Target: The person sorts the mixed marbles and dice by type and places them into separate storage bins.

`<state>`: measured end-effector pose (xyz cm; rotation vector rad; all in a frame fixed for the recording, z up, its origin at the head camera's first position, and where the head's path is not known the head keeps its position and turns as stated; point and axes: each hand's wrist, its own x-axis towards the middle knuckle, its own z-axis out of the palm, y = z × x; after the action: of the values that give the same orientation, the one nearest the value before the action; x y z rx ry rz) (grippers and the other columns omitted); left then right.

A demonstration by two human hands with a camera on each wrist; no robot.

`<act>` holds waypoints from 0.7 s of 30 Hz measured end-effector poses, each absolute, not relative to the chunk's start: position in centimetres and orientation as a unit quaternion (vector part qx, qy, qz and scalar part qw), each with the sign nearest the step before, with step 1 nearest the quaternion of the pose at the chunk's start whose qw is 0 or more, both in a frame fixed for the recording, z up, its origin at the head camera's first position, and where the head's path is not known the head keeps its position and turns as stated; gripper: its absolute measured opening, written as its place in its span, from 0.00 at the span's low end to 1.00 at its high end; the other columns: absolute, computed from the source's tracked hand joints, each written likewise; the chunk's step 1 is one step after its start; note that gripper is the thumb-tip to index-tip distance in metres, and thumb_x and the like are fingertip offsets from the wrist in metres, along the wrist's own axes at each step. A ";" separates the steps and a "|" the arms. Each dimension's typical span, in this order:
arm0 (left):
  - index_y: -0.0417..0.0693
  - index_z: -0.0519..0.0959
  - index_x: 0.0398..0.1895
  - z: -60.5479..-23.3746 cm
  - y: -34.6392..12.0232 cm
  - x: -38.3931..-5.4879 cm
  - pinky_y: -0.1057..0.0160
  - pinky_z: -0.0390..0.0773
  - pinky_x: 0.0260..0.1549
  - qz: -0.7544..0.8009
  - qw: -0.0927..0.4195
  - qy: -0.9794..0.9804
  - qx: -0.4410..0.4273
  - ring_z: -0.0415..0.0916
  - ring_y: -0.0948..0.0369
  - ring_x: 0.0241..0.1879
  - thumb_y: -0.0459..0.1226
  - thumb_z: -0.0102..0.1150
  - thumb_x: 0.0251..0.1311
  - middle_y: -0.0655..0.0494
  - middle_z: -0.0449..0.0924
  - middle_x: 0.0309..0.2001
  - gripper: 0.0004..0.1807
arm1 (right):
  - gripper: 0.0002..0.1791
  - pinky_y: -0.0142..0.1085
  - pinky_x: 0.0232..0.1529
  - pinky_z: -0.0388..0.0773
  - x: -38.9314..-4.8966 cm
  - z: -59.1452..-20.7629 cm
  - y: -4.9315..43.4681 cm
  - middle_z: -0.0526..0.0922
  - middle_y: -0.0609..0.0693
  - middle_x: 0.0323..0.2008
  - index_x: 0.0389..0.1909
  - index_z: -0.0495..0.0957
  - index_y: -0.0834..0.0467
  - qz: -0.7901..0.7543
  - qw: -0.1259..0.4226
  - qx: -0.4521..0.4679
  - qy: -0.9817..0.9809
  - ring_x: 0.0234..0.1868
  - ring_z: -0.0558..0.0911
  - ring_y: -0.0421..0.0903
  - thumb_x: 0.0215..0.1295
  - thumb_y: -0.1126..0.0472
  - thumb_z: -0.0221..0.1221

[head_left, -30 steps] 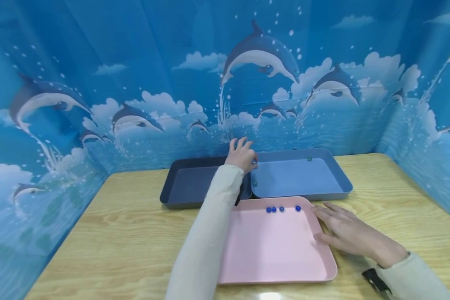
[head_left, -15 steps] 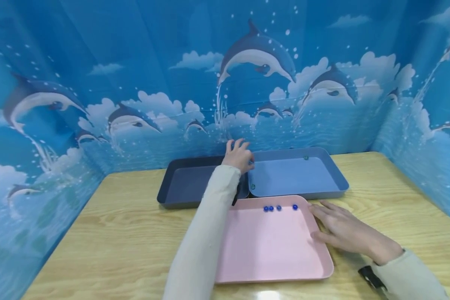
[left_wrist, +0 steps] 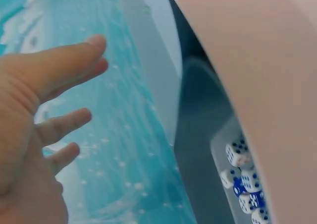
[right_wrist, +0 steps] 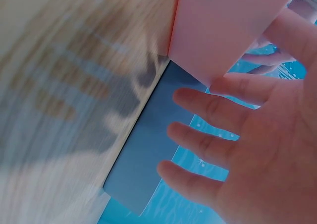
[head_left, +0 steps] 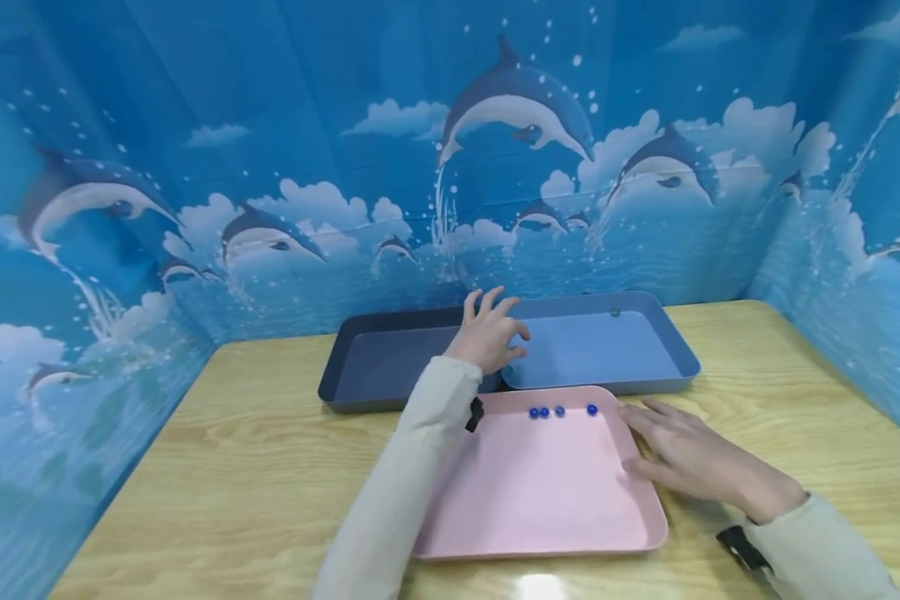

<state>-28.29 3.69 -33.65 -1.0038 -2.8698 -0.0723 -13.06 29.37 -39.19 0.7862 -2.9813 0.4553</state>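
My left hand [head_left: 487,337] hovers over the place where the dark tray [head_left: 375,365] meets the blue tray [head_left: 592,346]. Its fingers are spread and hold nothing, as the left wrist view also shows. Beneath its thumb side, a small greenish marble [head_left: 507,369] lies in the blue tray's near left corner. White and blue dice [left_wrist: 247,178] sit inside the dark tray in the left wrist view; the arm hides them in the head view. My right hand [head_left: 690,454] rests with straight fingers against the right wall of the pink tray [head_left: 543,483].
Several dark blue marbles [head_left: 544,412] lie along the pink tray's far wall. Another greenish marble [head_left: 615,312] is at the blue tray's far side. All three trays stand on a wooden table [head_left: 232,467], with a dolphin-print curtain [head_left: 390,125] behind.
My left hand has come slightly back and to the right, and its fingers and thumb have spread apart. The right hand stays against the pink tray, and the marbles keep their places.
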 end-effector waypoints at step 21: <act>0.64 0.90 0.43 -34.5 3.8 -23.4 0.44 0.44 0.75 0.048 0.048 -0.915 -0.398 0.50 0.48 0.77 0.48 0.68 0.65 0.52 0.67 0.73 0.07 | 0.36 0.70 0.60 0.65 -13.2 -39.0 29.2 0.73 0.73 0.63 0.65 0.69 0.77 0.161 0.010 0.260 -0.952 0.64 0.66 0.80 0.67 0.54 0.66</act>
<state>-23.45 3.85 -34.52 -1.2122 -2.7892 0.1477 -13.20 29.15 -39.01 0.8123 -2.9717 0.5036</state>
